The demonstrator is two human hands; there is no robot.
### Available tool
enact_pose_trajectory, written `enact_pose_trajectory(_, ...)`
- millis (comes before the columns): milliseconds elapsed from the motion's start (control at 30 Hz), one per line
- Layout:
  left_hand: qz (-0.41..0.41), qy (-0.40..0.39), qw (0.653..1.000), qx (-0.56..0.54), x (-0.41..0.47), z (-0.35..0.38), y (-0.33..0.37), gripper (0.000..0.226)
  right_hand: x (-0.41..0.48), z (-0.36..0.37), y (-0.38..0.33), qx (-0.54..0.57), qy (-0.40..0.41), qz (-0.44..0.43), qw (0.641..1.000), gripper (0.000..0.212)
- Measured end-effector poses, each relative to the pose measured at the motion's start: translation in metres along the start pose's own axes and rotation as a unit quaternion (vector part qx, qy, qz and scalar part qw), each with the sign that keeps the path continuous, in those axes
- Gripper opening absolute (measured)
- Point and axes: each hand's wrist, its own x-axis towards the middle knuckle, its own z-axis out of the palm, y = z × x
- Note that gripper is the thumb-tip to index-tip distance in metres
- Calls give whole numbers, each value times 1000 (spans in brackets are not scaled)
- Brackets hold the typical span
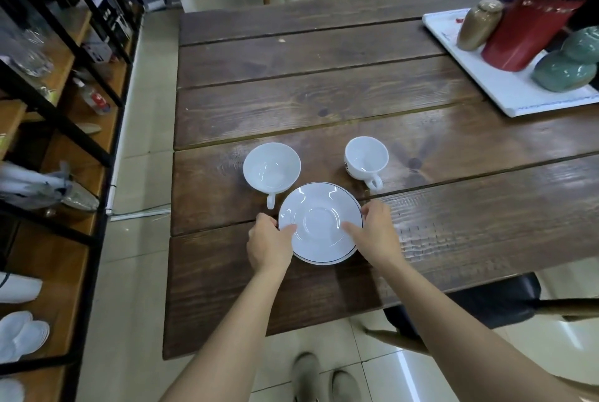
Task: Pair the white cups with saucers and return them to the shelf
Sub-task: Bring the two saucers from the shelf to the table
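Observation:
A white saucer with a thin dark rim line lies near the front of the dark wooden table. My left hand grips its left edge, thumb on top. My right hand grips its right edge the same way. It may be a stack of saucers; I cannot tell. A wide white cup stands just behind the saucer on the left, handle toward me. A smaller white cup with a dark logo stands behind on the right.
A wood-and-black-metal shelf runs along the left, holding glasses, bottles and white items. A white tray at the table's back right carries a red jug, a brown jar and green ceramic pots. A chair stands beyond the table.

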Motion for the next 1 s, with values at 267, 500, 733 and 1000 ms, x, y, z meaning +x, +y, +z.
enact_pose_trajectory(267, 14, -25, 999, -32, -8, -4, -1, 22, -7, -4, 5, 90, 11, 8, 996, 22)
enact_pose_trajectory(500, 135, -54, 988, -58, -40, 9, 25, 18, -19, -43, 19, 184, 122, -35, 975, 20)
enact_pose_trajectory(733, 221, -118, 965, -82, -68, 50, 68, 9, -2, -103, 51, 230, 180, -4, 956, 18)
enact_pose_trajectory(1000, 171, -156, 966, -116, -81, 121, 105, 31, 47, -154, 98, 99, 125, 58, 986, 22)
